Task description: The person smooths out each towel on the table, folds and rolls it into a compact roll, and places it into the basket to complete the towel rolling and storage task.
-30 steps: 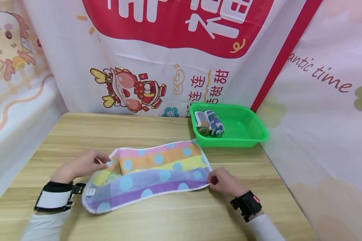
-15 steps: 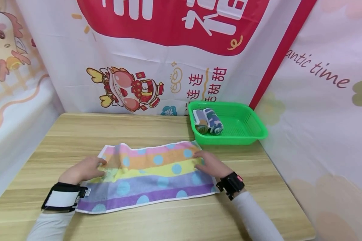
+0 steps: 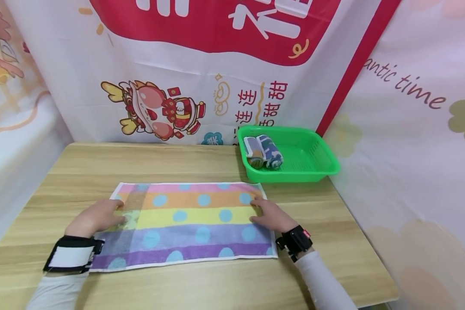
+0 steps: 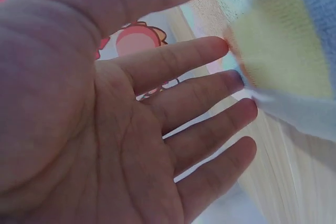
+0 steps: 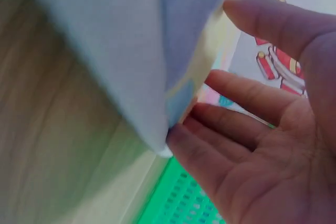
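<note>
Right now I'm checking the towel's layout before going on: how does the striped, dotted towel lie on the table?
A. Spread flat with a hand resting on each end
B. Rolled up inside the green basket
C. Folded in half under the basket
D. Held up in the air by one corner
A: the striped towel lies flat on the table, the left hand and the right hand resting open on its ends.

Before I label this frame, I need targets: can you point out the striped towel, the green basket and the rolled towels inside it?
striped polka-dot towel (image 3: 193, 215), head view, yellow stripe near the middle.
green basket (image 3: 317, 153), head view, bare mesh floor at right.
rolled towels (image 3: 262, 151), head view, top of the two rolls.
</note>
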{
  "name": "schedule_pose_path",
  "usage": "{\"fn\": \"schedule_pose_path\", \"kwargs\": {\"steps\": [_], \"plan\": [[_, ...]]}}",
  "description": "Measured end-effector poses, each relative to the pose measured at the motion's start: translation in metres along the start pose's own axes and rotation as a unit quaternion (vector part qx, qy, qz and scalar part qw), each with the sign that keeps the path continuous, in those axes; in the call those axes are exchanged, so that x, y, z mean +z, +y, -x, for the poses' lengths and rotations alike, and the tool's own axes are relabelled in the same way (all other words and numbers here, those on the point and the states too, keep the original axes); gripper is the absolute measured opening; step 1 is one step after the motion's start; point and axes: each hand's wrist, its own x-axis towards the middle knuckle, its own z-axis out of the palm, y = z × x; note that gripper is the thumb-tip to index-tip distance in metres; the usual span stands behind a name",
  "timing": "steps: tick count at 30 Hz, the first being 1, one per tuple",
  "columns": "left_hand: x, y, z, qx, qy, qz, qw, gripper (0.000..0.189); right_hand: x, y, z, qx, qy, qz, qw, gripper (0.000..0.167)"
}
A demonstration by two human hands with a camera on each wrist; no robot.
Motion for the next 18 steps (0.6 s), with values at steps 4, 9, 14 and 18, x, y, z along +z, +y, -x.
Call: {"fn": "schedule_pose_path", "kwargs": {"steps": [4, 9, 14, 18], "plan": [[0.003, 0.007, -0.002, -0.002, -0.005, 0.004, 1.0000, 0.062, -0.005, 0.008, 0.003, 0.016, 0.012, -0.006, 0.9998, 0.053], [0.004, 0.013, -0.004, 0.017, 0.004, 0.005, 0.9998, 0.060, -0.011, 0.016, -0.004, 0.014, 0.026, 0.002, 0.9996, 0.037], [-0.006, 0.010, -0.018, 0.000, 0.027, 0.012, 0.9996, 0.059, -0.019, 0.015, -0.024, -0.005, 0.071, -0.006, 0.9974, 0.021], [-0.013, 0.002, -0.043, 0.018, 0.073, 0.013, 0.9971, 0.052, -0.021, 0.013, -0.043, -0.016, 0.099, -0.005, 0.9950, 0.023]]}}
